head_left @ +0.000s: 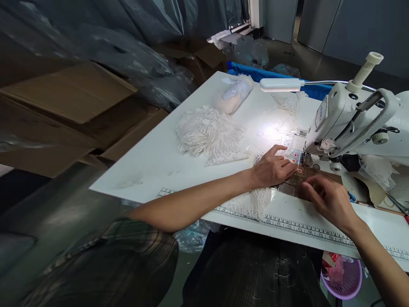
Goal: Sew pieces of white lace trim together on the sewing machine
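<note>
My left hand [273,168] rests on the sewing table beside the needle area of a white sewing machine [335,113]. Its index finger stretches forward, and the other fingers are bent and pressed down on white lace [255,207] that passes beneath the hand and wrist. Over the brown plate [290,187] in front of the machine is my right hand [334,198]. Its thumb and fingers are drawn together and slightly blurred; whatever they hold, if anything, is too small to make out. The fingers partly hide the lace near the presser foot.
A lace heap [206,128] and a wrapped bundle [236,94] lie on the white table [137,170]. A lamp [281,85] lights the middle. Scissors [398,204] lie at right. Cardboard boxes [64,94] stand left; a purple basket [343,294] is below.
</note>
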`<state>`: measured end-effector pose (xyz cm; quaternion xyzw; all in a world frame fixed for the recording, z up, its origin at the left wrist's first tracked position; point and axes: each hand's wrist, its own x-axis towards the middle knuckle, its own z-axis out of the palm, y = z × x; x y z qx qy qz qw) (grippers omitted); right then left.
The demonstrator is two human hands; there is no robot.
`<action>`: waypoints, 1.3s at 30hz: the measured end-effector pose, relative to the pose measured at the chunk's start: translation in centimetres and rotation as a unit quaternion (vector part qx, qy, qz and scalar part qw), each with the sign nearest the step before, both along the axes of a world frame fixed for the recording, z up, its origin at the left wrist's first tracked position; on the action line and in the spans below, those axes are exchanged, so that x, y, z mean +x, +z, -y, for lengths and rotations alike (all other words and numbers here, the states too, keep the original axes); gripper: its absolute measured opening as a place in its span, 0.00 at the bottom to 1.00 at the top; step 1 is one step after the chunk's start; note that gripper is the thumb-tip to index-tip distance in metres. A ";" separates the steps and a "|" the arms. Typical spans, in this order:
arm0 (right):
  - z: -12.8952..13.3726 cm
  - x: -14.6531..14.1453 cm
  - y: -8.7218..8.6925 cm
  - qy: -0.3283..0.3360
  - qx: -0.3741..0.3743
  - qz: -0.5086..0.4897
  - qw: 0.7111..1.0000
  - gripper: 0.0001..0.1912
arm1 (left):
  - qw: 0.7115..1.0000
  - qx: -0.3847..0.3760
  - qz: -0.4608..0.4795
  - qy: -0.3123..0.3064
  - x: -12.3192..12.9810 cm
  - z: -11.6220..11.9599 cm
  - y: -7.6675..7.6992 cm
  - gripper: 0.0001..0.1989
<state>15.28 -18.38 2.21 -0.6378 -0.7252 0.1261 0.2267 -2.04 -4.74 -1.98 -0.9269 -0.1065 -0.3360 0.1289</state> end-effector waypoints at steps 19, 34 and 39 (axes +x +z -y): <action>2.8 -0.8 4.7 0.243 -0.252 -0.123 0.928 0.13 | 0.999 0.012 -0.035 -0.020 -0.1 0.3 0.5 0.13; -2.3 0.4 -2.9 0.106 0.113 0.151 0.976 0.19 | 0.983 -0.139 -0.119 0.019 -1.8 -1.2 4.3 0.14; -2.0 0.9 -3.5 0.062 0.128 0.143 0.980 0.20 | 0.972 -0.120 -0.200 0.010 -0.4 -0.7 2.1 0.14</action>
